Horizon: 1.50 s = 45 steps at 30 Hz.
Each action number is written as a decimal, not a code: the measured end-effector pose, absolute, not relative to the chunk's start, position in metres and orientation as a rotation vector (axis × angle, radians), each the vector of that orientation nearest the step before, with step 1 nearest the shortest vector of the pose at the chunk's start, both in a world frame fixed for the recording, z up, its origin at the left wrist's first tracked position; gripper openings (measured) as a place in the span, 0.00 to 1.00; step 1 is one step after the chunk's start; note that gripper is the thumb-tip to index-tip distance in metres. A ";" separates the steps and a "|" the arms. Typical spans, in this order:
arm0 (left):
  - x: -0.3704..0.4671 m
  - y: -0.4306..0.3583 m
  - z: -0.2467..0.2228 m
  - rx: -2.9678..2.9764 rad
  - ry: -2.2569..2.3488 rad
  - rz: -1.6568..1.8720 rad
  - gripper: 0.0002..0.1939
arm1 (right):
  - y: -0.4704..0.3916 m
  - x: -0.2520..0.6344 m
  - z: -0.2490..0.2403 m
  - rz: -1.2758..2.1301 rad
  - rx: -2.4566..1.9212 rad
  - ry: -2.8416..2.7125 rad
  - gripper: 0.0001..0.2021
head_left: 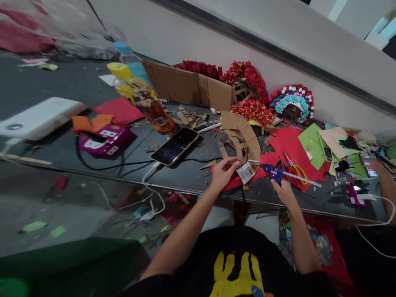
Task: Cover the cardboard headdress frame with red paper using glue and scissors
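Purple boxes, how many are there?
2. One box sits left of the black phone; the other box is far right, by another person's arm. More may be hidden.

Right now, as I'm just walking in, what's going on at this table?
Someone's left hand is holding a curved cardboard piece by its lower end, near the table's front edge. Their right hand grips a blue glue gun, nozzle pointing toward the cardboard; I can't tell if the tip touches it. Red paper and yellow-handled scissors lie nearby, and decorated arches sit along the wall.
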<state>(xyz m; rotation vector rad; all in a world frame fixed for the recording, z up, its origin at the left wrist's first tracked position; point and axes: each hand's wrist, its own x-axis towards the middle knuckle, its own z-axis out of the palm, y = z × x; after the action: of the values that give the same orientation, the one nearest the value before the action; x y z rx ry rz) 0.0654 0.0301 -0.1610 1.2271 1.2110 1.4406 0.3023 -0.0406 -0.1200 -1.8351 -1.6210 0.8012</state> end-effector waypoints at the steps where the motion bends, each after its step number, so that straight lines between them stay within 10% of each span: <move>1: 0.066 0.030 -0.162 1.227 1.210 1.442 0.18 | -0.041 0.302 -0.120 0.804 -1.839 -1.626 0.14; 17: 0.057 0.023 -0.148 1.344 1.340 1.430 0.15 | -0.042 0.391 -0.094 0.237 -2.211 -1.322 0.32; 30: 0.010 0.008 -0.150 1.967 1.575 0.932 0.19 | -0.036 0.415 -0.112 -0.127 -2.180 -1.409 0.26; 36: 0.035 0.019 -0.125 1.863 1.484 1.096 0.19 | -0.057 0.292 -0.126 0.865 -1.614 -1.264 0.23; 45: 0.060 0.043 -0.110 1.768 1.381 1.030 0.13 | -0.036 0.262 -0.166 0.814 -1.684 -1.070 0.26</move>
<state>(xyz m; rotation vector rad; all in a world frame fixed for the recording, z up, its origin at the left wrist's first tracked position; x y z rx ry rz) 0.0600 0.0428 -0.1095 1.7682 1.3809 1.0298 0.2621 -0.0355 -0.1661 -1.6838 -1.0699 0.8138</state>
